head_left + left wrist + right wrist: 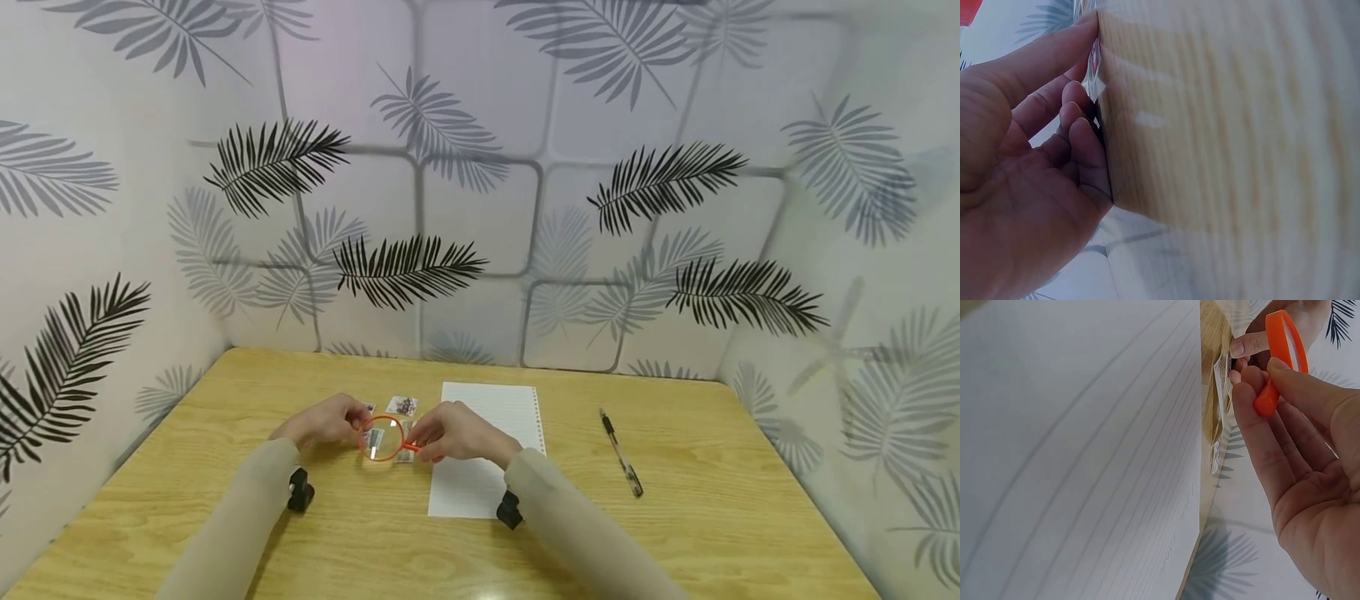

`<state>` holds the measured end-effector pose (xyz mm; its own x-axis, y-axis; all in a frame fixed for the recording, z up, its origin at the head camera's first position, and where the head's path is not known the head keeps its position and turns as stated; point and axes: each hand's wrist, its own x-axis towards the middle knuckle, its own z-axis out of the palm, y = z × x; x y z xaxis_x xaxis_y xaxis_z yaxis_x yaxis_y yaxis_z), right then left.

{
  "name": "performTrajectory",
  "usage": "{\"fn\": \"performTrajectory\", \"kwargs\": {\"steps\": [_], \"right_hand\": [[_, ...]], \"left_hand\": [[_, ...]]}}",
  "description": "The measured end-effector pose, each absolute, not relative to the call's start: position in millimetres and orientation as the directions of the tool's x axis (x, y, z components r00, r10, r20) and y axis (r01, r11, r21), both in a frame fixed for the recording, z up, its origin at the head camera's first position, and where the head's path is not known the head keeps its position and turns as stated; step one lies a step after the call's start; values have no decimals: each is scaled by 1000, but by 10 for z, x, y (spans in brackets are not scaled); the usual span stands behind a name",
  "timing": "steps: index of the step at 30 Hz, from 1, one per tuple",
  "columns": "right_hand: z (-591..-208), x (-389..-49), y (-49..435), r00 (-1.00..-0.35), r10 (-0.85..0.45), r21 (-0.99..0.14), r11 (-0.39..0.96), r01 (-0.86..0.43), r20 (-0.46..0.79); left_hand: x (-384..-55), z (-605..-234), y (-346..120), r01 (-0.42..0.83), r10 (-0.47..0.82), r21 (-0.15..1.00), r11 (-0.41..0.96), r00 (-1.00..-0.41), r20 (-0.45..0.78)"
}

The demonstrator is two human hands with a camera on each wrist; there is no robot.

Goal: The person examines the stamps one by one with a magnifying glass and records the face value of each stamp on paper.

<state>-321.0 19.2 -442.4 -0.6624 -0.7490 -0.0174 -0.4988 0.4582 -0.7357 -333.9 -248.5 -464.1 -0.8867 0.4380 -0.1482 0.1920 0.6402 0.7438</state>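
Observation:
In the head view my right hand (457, 433) pinches the handle of an orange-rimmed magnifying glass (405, 446). The right wrist view shows thumb and fingers around that orange handle (1266, 400), the ring seen nearly edge-on. Through the lens a small picture card (373, 442) shows, lying askew. Another small picture card (402, 406) lies just beyond the ring. My left hand (326, 419) is low over the table at the ring's left side, fingers bent, tips by the cards. Whether its fingertips pinch a card or only touch it is unclear in the left wrist view.
A lined sheet of paper (468, 492) lies partly under my right hand, its punched edge on the right. Farther right is a black-and-clear pen (621, 454). The wooden table (360, 542) meets patterned walls (480, 208) at the back and sides.

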Motion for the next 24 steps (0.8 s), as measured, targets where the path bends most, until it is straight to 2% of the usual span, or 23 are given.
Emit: {"fn": "performTrajectory", "kwargs": {"steps": [8,15,24], "right_hand": [[-4416,-3186,245,-657,-754,-764,426,-485,-4],[-4397,-3166,348,-680,-733,-810,407,-422,-14],[-4416,-3190,512,-702,-712,-834,392,-388,-8]], "left_hand": [[-3345,-4639,-2505,220,471,761,611,-873,-125],[-3315,-4631,-2518,265,501,756,598,-860,-94],[-3305,-4616,-2540,246,503,789,563,-860,-90]]}}
